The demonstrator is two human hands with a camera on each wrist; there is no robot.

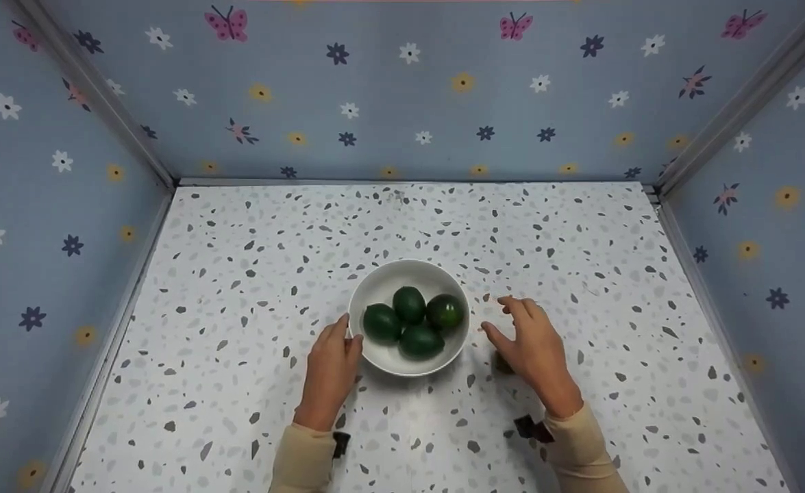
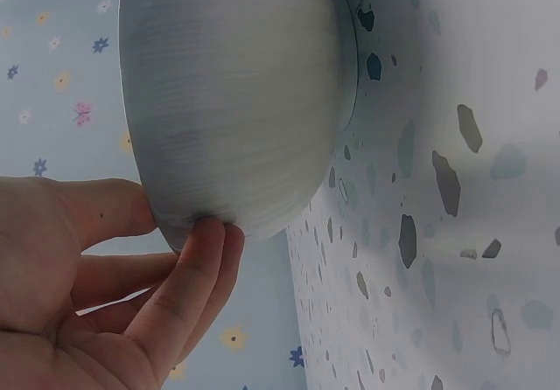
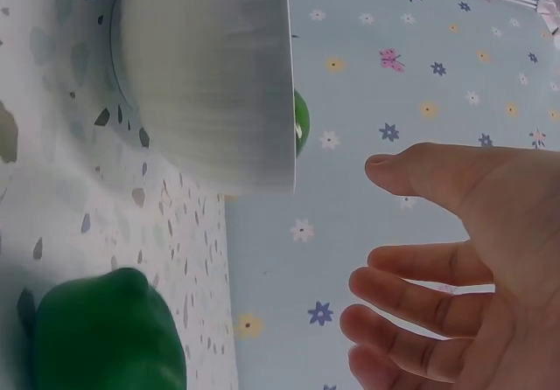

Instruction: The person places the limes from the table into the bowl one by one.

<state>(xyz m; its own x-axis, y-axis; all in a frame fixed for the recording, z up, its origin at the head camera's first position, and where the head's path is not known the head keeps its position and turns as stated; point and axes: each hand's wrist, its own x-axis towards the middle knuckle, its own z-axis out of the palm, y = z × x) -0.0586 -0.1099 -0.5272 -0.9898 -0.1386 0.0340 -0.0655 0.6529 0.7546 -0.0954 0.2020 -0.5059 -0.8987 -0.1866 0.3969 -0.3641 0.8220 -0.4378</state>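
A white bowl (image 1: 409, 366) stands on the speckled tabletop with several dark green limes (image 1: 421, 341) inside it. My left hand (image 1: 330, 373) holds the bowl at its left side. In the left wrist view, the thumb (image 2: 109, 211) meets the rim while fingertips (image 2: 206, 233) lie against the outer wall. To the right of the bowl, my right hand (image 1: 536, 349) hovers apart from it with nothing in its grasp, fingers spread and slightly bent. Another green lime (image 3: 109, 333) lies on the table, mostly hidden beneath the right hand in the head view.
Blue panels with flowers and butterflies (image 1: 409, 89) enclose the table at the back, left and right. Grey metal edging (image 1: 111, 109) runs along the corners. The speckled tabletop (image 1: 238, 274) extends around the bowl on every side.
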